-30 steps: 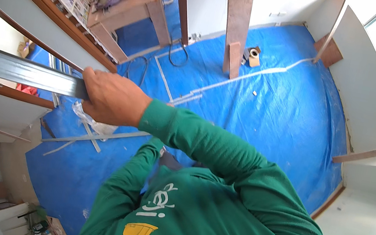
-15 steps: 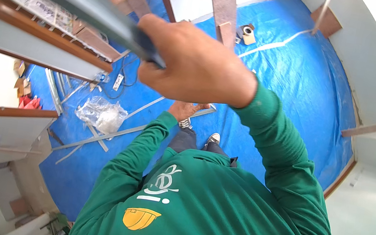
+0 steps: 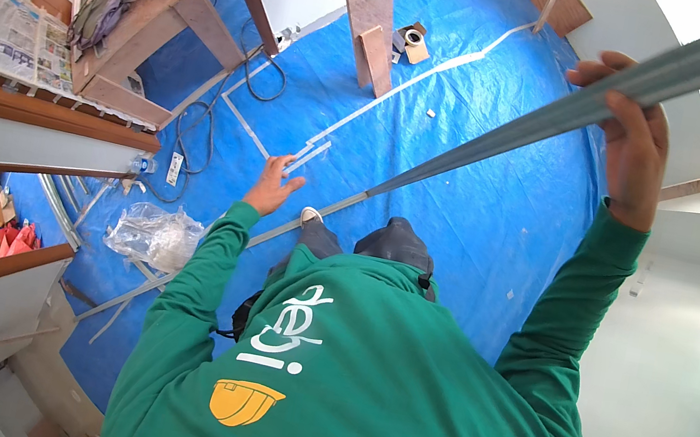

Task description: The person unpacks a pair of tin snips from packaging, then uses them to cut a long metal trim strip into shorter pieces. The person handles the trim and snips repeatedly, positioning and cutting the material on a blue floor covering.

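A long grey metal channel [image 3: 514, 135] slants from the upper right down toward my feet. My right hand [image 3: 631, 137] grips it near its raised upper part, with fingers and thumb on either side. Its lower end comes down beside a thin metal strip [image 3: 272, 233] that runs along the floor past my shoe; I cannot tell whether the two touch. My left hand [image 3: 271, 186] hangs over the blue sheet with its fingers apart and nothing in them. Close to its fingertips lies a short pale strip [image 3: 308, 158].
Blue sheeting [image 3: 477, 241] covers the floor. A crumpled clear plastic bag [image 3: 155, 236] lies at left, near a dark cable [image 3: 213, 134]. A workbench with tools [image 3: 147, 14] stands at far left. A wooden post [image 3: 363, 10] rises ahead, beside a tape roll [image 3: 414, 37].
The metal channel has swung from the upper left to the upper right, and my right hand has moved right with it. My left hand has shifted left, its fingers now spread.
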`<action>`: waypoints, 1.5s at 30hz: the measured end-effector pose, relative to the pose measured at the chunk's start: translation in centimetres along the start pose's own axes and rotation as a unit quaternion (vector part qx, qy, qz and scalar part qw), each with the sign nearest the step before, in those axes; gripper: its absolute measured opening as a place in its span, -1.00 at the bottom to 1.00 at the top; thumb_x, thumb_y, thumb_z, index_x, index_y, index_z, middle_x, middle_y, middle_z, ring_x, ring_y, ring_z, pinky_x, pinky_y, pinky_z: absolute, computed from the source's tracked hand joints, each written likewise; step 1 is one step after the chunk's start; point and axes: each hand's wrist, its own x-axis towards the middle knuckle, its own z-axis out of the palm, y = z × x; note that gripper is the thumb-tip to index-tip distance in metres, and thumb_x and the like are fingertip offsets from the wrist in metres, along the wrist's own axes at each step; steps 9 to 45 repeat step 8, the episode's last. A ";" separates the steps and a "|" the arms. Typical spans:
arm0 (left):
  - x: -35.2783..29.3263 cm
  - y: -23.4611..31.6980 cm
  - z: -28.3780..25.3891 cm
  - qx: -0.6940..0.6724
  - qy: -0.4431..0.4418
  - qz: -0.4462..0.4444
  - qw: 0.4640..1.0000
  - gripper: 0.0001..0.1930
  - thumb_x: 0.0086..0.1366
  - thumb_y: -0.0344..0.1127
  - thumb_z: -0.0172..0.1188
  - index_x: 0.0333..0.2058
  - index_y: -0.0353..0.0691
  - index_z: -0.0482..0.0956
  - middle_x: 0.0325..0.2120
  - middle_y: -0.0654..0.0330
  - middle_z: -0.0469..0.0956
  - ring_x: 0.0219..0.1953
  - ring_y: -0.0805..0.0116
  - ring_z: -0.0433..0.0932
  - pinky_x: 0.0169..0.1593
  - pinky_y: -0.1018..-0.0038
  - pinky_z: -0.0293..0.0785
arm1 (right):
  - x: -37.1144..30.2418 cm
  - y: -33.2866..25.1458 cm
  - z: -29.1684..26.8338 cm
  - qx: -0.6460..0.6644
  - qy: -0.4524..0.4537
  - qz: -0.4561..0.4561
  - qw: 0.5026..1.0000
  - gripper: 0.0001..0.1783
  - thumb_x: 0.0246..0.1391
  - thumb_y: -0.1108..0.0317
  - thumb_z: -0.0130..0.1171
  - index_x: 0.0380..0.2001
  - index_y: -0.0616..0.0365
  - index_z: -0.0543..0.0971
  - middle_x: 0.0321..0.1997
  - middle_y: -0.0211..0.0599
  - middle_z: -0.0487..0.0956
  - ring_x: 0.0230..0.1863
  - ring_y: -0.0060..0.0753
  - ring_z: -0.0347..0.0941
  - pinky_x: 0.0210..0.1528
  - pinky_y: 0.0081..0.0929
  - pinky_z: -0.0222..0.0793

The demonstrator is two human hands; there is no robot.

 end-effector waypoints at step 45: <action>0.9 -7.0 2.3 -0.019 -0.028 -0.075 0.997 -0.28 0.43 -0.03 0.40 0.41 -0.18 0.33 0.33 -0.10 0.28 0.29 -0.06 0.48 0.27 0.16 0.55 | 3.4 11.3 -14.6 0.048 0.224 0.059 0.972 -0.40 0.49 0.23 0.16 0.41 0.37 0.34 0.36 0.23 0.51 0.37 0.17 0.51 0.40 0.06 0.45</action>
